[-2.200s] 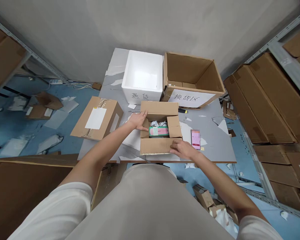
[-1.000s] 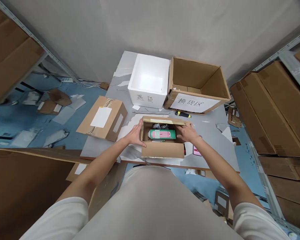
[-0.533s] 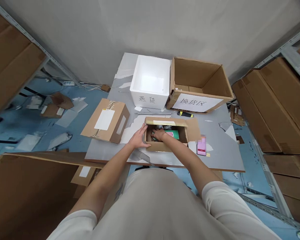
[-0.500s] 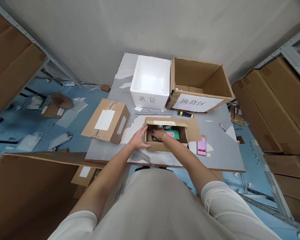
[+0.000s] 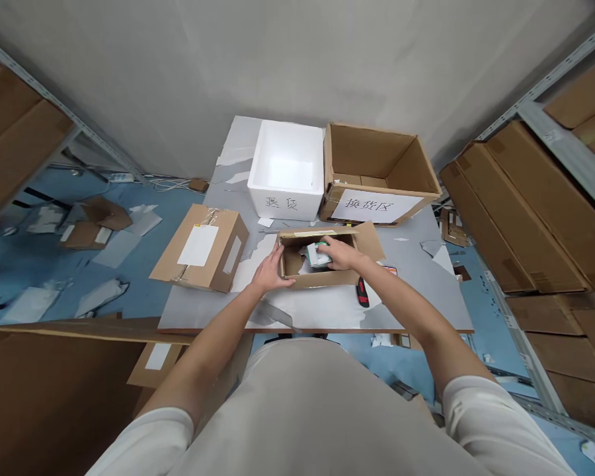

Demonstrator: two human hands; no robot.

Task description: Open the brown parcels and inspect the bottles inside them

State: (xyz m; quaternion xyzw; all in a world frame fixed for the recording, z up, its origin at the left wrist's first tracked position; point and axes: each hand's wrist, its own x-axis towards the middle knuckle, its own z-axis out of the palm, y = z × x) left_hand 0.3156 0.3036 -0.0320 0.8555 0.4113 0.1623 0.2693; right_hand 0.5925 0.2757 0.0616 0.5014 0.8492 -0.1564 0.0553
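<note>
A narrow, open cardboard box (image 5: 322,280) lies in front of me on the table. My left hand (image 5: 270,272) grips its left end, fingers along the side wall and thumb at the front edge. Inside the box, my right hand (image 5: 338,254) is closed on a small white-and-green box (image 5: 318,256), which it partly covers. Crumpled pale packing material (image 5: 305,266) shows beneath that item. Just off the box's front right corner lies a black-and-red object (image 5: 361,293), perhaps a box cutter.
Behind stand a white foam box (image 5: 286,203) and a large open carton (image 5: 381,206), both with handwritten labels. A taped carton (image 5: 199,246) sits at the left of the table (image 5: 416,297). Shelves with cartons (image 5: 506,211) flank me. My right forearm mostly covers a phone (image 5: 391,270).
My right hand has lifted within the box and now holds the small white-and-green box. The black-and-red object has come into view. My left hand stays at the box's left end.
</note>
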